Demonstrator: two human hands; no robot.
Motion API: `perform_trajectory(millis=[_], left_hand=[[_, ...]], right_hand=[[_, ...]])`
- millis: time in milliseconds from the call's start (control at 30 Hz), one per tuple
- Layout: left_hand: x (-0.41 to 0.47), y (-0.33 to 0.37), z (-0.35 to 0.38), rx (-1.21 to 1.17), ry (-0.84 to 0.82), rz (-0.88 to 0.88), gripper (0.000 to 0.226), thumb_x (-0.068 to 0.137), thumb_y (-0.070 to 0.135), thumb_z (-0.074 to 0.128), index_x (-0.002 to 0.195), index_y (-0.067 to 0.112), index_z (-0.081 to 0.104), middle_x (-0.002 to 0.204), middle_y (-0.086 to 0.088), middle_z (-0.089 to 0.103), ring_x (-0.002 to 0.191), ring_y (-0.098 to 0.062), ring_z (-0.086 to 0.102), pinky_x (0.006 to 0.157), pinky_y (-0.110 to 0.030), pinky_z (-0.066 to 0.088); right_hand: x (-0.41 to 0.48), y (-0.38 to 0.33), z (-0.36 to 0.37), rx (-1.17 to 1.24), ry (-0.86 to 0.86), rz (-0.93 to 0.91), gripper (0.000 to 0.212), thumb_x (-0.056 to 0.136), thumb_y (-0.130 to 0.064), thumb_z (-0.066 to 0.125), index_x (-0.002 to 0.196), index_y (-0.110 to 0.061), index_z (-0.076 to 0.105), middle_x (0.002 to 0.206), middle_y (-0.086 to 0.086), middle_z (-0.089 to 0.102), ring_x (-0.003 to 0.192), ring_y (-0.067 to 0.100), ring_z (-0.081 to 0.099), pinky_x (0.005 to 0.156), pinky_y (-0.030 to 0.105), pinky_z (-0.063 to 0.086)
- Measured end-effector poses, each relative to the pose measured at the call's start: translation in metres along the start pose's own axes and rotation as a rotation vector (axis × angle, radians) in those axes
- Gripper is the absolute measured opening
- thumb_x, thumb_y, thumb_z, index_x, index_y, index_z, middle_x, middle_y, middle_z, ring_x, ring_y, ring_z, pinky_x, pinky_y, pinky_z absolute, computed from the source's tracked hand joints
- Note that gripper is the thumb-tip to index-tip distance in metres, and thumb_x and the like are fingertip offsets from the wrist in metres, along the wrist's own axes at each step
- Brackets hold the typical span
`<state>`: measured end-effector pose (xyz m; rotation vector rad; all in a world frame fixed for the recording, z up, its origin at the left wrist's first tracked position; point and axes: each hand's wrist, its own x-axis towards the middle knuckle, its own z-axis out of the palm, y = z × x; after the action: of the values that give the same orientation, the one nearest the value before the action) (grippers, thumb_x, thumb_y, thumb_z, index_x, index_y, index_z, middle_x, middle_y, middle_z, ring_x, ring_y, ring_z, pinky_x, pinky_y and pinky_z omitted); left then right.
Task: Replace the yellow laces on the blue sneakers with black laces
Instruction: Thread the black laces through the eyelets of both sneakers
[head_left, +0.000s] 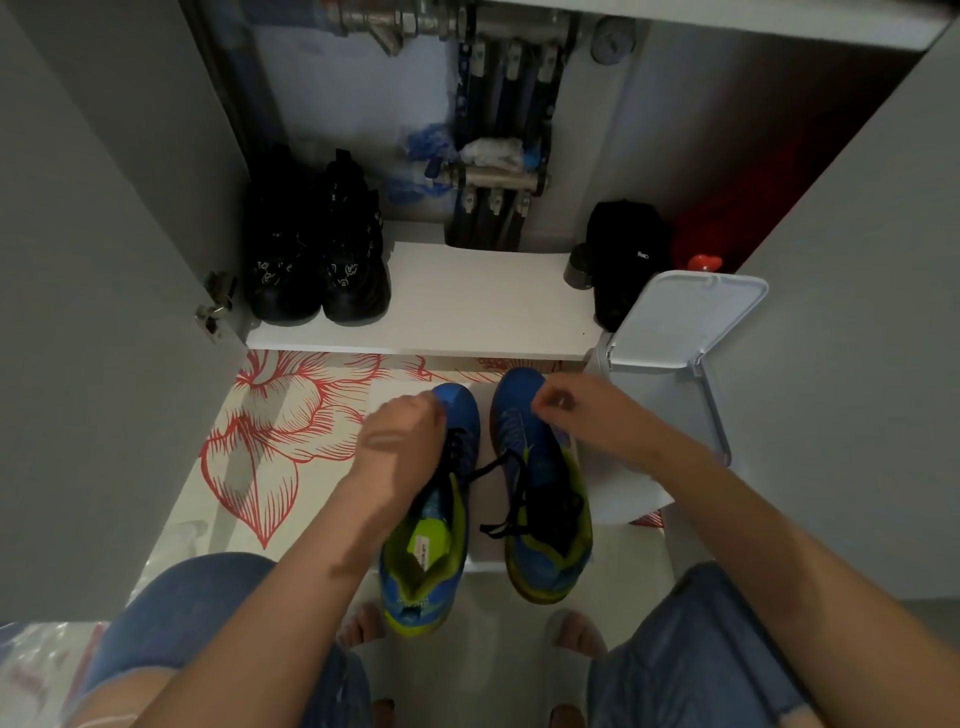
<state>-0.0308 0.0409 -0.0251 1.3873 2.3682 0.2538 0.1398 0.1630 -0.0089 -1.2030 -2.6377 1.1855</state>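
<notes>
Two blue sneakers with yellow-green linings stand side by side on the floor, toes pointing away from me. Black laces run through both and trail loosely between them. My left hand lies curled over the front of the left sneaker, gripping it at the laced part. My right hand hovers over the toe side of the right sneaker, fingers curled; whether it pinches a lace end is unclear. No yellow laces are in view.
A white bin with its lid up stands right of the sneakers. A white cabinet shelf ahead carries black boots and a black bag. A red floral mat lies left. My knees and bare feet frame the bottom.
</notes>
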Motion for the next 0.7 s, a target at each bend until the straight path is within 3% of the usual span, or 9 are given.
perform_trajectory(millis=[100, 167, 267, 400, 467, 567, 633, 700], left_hand=[[-0.005, 0.028, 0.010, -0.230, -0.066, 0.196, 0.021, 0.094, 0.021, 0.049, 0.107, 0.016, 0.065, 0.103, -0.002, 0.066, 0.094, -0.018, 0.061, 0.080, -0.031, 0.048], [-0.005, 0.042, 0.020, -0.180, -0.046, 0.371, 0.018, 0.092, 0.023, 0.052, 0.107, 0.018, 0.061, 0.104, 0.000, 0.061, 0.098, -0.016, 0.056, 0.082, -0.030, 0.047], [0.004, 0.044, 0.038, 0.066, -0.097, 0.471, 0.027, 0.091, 0.026, 0.054, 0.117, 0.019, 0.053, 0.115, -0.001, 0.053, 0.108, -0.019, 0.048, 0.088, -0.031, 0.041], [0.023, 0.033, 0.046, 0.216, -0.236, 0.115, 0.029, 0.093, 0.008, 0.050, 0.121, 0.011, 0.054, 0.118, -0.010, 0.059, 0.104, -0.025, 0.060, 0.090, -0.034, 0.050], [0.027, 0.027, 0.040, 0.017, -0.163, -0.065, 0.026, 0.094, 0.009, 0.048, 0.119, 0.007, 0.054, 0.111, -0.014, 0.063, 0.100, -0.029, 0.064, 0.088, -0.037, 0.052], [0.027, 0.018, 0.023, -0.416, 0.077, -0.199, 0.031, 0.096, 0.008, 0.039, 0.126, 0.002, 0.044, 0.105, -0.023, 0.064, 0.093, -0.039, 0.064, 0.084, -0.048, 0.053], [0.032, 0.010, 0.014, -0.314, 0.097, -0.286, 0.042, 0.095, 0.003, 0.037, 0.136, -0.003, 0.031, 0.118, -0.028, 0.057, 0.103, -0.042, 0.059, 0.089, -0.048, 0.049], [0.036, 0.004, 0.008, -0.130, 0.038, -0.379, 0.052, 0.095, 0.001, 0.038, 0.143, -0.006, 0.020, 0.131, -0.028, 0.047, 0.116, -0.041, 0.053, 0.094, -0.043, 0.043]], right_hand=[[-0.014, 0.015, 0.001, -0.187, -0.201, 0.009, 0.014, 0.090, -0.013, 0.059, 0.101, -0.012, 0.067, 0.101, 0.000, 0.062, 0.091, 0.009, 0.054, 0.074, 0.011, 0.042], [-0.020, 0.022, 0.007, -0.272, -0.255, 0.006, 0.015, 0.088, -0.013, 0.061, 0.100, -0.013, 0.070, 0.102, 0.001, 0.065, 0.089, 0.008, 0.053, 0.069, 0.013, 0.038], [-0.021, 0.026, 0.007, -0.344, -0.213, -0.033, 0.018, 0.085, -0.017, 0.064, 0.102, -0.018, 0.071, 0.100, -0.004, 0.065, 0.096, 0.010, 0.049, 0.078, 0.014, 0.030], [-0.017, 0.030, 0.019, -0.577, -0.280, -0.163, 0.029, 0.085, -0.035, 0.063, 0.113, -0.026, 0.065, 0.105, -0.003, 0.057, 0.105, 0.016, 0.033, 0.083, 0.025, 0.025], [-0.014, 0.028, 0.022, -0.519, -0.284, -0.151, 0.028, 0.088, -0.033, 0.060, 0.114, -0.023, 0.064, 0.108, -0.002, 0.059, 0.105, 0.015, 0.031, 0.080, 0.023, 0.021], [-0.007, 0.027, 0.018, -0.315, -0.187, -0.087, 0.024, 0.091, -0.025, 0.059, 0.113, -0.018, 0.065, 0.110, 0.001, 0.064, 0.112, 0.020, 0.038, 0.092, 0.027, 0.032], [-0.005, 0.027, 0.017, -0.303, -0.149, -0.076, 0.023, 0.092, -0.024, 0.058, 0.113, -0.018, 0.065, 0.109, 0.002, 0.065, 0.112, 0.023, 0.039, 0.095, 0.034, 0.036], [-0.006, 0.026, 0.018, -0.321, -0.158, -0.108, 0.024, 0.091, -0.026, 0.058, 0.113, -0.019, 0.065, 0.103, -0.005, 0.061, 0.111, 0.020, 0.037, 0.093, 0.031, 0.033]])
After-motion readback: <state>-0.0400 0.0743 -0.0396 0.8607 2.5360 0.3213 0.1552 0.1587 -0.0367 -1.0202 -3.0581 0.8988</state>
